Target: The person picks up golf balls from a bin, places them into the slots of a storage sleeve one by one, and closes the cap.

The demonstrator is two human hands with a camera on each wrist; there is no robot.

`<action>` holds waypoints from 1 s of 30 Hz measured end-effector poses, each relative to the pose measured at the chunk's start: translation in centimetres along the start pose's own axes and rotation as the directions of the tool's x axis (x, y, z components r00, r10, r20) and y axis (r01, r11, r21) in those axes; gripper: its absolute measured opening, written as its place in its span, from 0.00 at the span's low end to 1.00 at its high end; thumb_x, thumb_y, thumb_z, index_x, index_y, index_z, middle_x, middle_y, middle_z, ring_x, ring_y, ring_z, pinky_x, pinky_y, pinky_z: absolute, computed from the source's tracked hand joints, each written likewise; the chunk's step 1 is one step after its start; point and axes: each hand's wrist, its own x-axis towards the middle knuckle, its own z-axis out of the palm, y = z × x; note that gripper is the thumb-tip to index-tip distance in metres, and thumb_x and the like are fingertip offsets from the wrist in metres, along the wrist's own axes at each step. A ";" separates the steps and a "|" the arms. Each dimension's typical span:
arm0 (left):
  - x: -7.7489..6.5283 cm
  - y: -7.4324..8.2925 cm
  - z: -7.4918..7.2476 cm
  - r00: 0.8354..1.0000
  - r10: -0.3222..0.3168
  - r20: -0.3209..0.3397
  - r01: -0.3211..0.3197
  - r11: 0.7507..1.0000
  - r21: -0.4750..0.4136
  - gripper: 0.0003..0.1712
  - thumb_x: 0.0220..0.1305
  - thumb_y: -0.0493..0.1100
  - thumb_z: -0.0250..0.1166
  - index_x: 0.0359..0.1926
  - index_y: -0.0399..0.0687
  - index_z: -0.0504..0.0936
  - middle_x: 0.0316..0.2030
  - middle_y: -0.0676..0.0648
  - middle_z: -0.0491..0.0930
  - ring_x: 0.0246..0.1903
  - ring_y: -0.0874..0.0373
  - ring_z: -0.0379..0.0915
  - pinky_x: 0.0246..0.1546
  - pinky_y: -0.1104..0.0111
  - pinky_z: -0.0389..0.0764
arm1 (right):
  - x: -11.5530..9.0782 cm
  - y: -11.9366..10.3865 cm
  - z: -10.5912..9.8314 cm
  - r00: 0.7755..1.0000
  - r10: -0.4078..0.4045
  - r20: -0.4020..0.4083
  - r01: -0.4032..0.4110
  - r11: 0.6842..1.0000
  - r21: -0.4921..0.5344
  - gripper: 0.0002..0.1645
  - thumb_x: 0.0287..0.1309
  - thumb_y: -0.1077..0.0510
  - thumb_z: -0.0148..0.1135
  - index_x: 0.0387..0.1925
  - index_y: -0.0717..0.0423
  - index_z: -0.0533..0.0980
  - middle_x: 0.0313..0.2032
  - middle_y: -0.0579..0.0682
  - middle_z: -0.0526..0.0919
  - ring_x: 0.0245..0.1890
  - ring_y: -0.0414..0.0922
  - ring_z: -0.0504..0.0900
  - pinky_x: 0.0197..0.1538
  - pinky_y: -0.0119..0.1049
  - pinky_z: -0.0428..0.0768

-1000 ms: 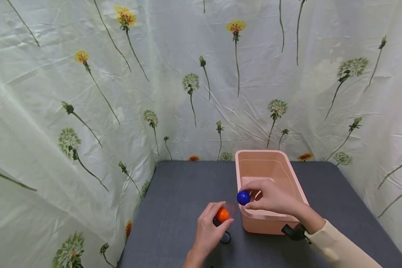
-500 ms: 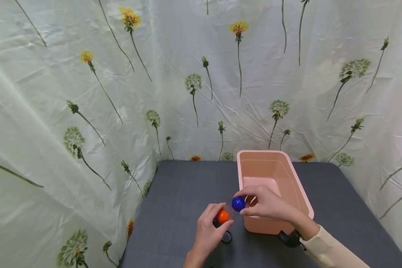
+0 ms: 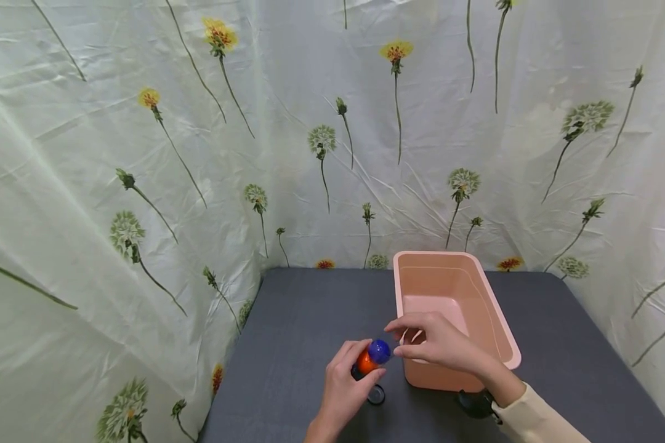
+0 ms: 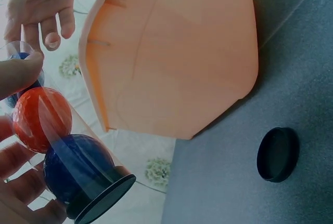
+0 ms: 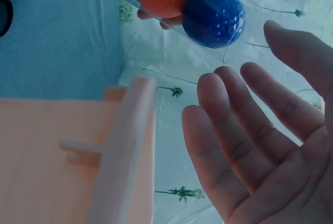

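Note:
A clear plastic tube (image 4: 89,125) is gripped in my left hand (image 3: 343,383), tilted, its mouth facing my right hand. Inside it sit a blue golf ball (image 4: 73,164) by the black end cap (image 4: 106,199), then an orange golf ball (image 4: 41,119), then another blue golf ball (image 5: 214,17) nearest the mouth. My right hand (image 3: 435,339) hovers just off that mouth, fingers spread apart and holding nothing, above the near left part of the pink bin (image 3: 499,311). In the right wrist view, a small gap separates the fingertips from the last ball.
On the dark table (image 3: 310,307), a loose black round cap (image 4: 278,154) lies below the left hand, left of the bin. Floral curtains (image 3: 288,154) hang behind the table and along its sides. A dark wrist strap (image 3: 473,404) is on the right arm.
My right hand has brought the blue golf ball leftward from over the bin to the tube and let it go into the mouth. The left hand has stayed almost still.

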 end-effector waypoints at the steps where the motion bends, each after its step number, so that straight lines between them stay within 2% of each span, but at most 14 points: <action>1: -0.1 -0.1 0.0 1.000 -0.003 -0.004 0.003 1.000 -0.005 0.28 0.57 0.53 0.76 0.58 0.57 0.81 0.47 0.57 0.79 0.44 0.63 0.78 0.47 0.65 0.83 | -0.1 0.1 0.1 1.000 0.001 -0.008 -0.001 1.000 0.010 0.18 0.60 0.52 0.72 0.52 0.42 0.82 0.39 0.40 0.84 0.37 0.41 0.83 0.41 0.38 0.85; 9: -0.4 -0.7 -0.6 0.998 -0.007 -0.064 0.005 1.000 -0.023 0.27 0.56 0.51 0.78 0.57 0.57 0.81 0.47 0.57 0.80 0.44 0.61 0.79 0.46 0.64 0.83 | -0.6 0.0 1.7 0.998 0.014 -0.065 -0.009 0.997 0.076 0.17 0.63 0.47 0.69 0.52 0.40 0.82 0.42 0.39 0.85 0.38 0.42 0.84 0.41 0.39 0.85; 16: -0.7 -1.7 -1.8 0.989 -0.032 -0.146 0.032 0.999 -0.003 0.28 0.52 0.48 0.80 0.55 0.60 0.82 0.46 0.60 0.79 0.44 0.63 0.79 0.47 0.65 0.82 | -1.2 0.0 3.8 0.990 0.033 -0.139 -0.016 0.992 0.124 0.15 0.64 0.54 0.68 0.52 0.41 0.82 0.43 0.41 0.85 0.39 0.42 0.84 0.40 0.39 0.85; 23: -1.1 -2.8 -3.2 0.973 -0.069 -0.222 0.074 0.997 0.011 0.30 0.50 0.47 0.82 0.55 0.59 0.82 0.46 0.60 0.80 0.45 0.63 0.79 0.47 0.64 0.83 | -1.8 -0.3 6.3 0.984 0.089 -0.154 -0.061 0.982 0.181 0.16 0.63 0.53 0.69 0.53 0.40 0.82 0.43 0.40 0.85 0.39 0.42 0.84 0.41 0.38 0.85; 30: -1.6 -3.2 -4.1 0.953 -0.102 -0.284 0.111 0.994 0.016 0.28 0.50 0.46 0.81 0.54 0.57 0.83 0.46 0.59 0.80 0.43 0.63 0.78 0.45 0.66 0.82 | -2.7 0.3 9.9 0.982 0.116 -0.149 -0.083 0.974 0.209 0.18 0.62 0.50 0.70 0.54 0.37 0.81 0.42 0.41 0.84 0.36 0.42 0.83 0.38 0.38 0.85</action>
